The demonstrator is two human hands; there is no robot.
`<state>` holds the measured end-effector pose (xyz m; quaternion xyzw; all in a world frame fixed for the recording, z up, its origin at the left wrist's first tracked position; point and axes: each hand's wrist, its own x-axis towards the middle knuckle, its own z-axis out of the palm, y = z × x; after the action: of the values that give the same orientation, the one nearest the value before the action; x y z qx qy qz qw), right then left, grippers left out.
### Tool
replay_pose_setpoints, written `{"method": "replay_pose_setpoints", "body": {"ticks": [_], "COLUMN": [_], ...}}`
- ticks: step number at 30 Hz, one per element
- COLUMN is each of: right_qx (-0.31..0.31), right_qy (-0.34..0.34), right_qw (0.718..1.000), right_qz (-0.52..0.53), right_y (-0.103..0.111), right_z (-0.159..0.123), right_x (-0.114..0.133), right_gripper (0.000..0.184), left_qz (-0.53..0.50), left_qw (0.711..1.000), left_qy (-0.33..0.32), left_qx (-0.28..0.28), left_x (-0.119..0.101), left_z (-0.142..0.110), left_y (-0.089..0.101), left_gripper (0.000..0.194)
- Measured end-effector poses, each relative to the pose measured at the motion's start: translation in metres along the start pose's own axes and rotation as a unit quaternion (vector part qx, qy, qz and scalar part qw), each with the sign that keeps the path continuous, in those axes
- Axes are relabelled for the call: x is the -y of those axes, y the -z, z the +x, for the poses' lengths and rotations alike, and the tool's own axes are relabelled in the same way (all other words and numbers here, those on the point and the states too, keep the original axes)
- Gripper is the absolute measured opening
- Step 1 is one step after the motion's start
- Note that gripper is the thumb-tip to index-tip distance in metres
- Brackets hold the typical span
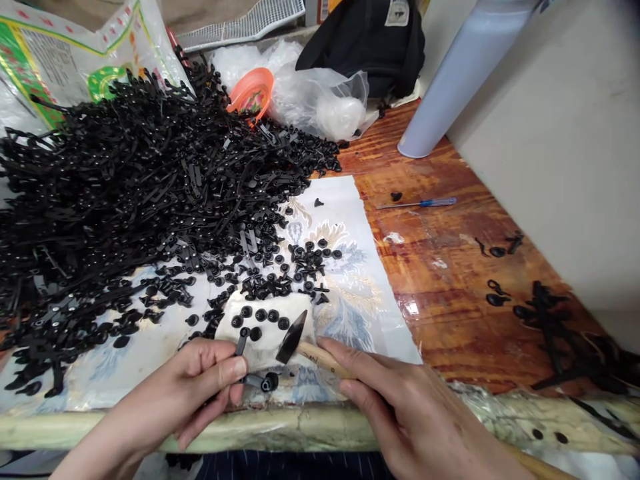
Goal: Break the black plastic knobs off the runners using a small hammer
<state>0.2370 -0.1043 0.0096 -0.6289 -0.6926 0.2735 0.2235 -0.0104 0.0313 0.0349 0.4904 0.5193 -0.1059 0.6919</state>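
Note:
My left hand pinches a black plastic strap-like part between thumb and fingers, and a second black end sticks out below the thumb. In my right hand is a hammer, gripped by its wooden handle, with the dark head tilted over a white block. Several round black caps rest on that block. The hammer head is a short way right of the held part, apart from it.
A large heap of black plastic parts covers the left side. Behind it are a printed bag, an orange bowl and a black bag. A screwdriver lies on the wooden table, below a grey-blue cylinder.

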Motion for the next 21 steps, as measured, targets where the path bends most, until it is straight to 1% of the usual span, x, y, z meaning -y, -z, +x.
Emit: {"method": "replay_pose_setpoints", "body": {"ticks": [8,14,16,18,21], "right_qx": [0.016,0.013,0.003,-0.001,0.005], "right_qy": [-0.012,-0.002,-0.005,-0.004,0.019], "right_qw": [1.0,1.0,1.0,1.0,1.0], "right_qz": [0.004,0.005,-0.001,-0.007,-0.013], "right_y": [-0.0041,-0.0037,-0.0036,-0.0019,0.0044], "right_z": [-0.0001,0.0001,-0.0011,-0.0033,-0.0039], "right_x": [-0.0053,-0.0058,-0.0056,-0.0045,0.0002], "right_gripper": [0.051,0.05,0.05,0.051,0.052], "left_qz": [0.016,0.028,0.029,0.027,0.023], "left_qw": [1.0,1.0,1.0,1.0,1.0], "left_qy": [0.009,0.012,0.011,0.012,0.019], "left_qx": [0.004,0.006,0.002,-0.001,0.002], "left_x": [-0.0015,-0.003,-0.0033,-0.0041,-0.0053], "left_z": [0.001,0.0031,0.0029,0.0023,0.0016], "left_y": [-0.0019,-0.0031,-0.0033,-0.0039,-0.0055], "left_gripper": [0.047,0.049,0.049,0.049,0.048]}}
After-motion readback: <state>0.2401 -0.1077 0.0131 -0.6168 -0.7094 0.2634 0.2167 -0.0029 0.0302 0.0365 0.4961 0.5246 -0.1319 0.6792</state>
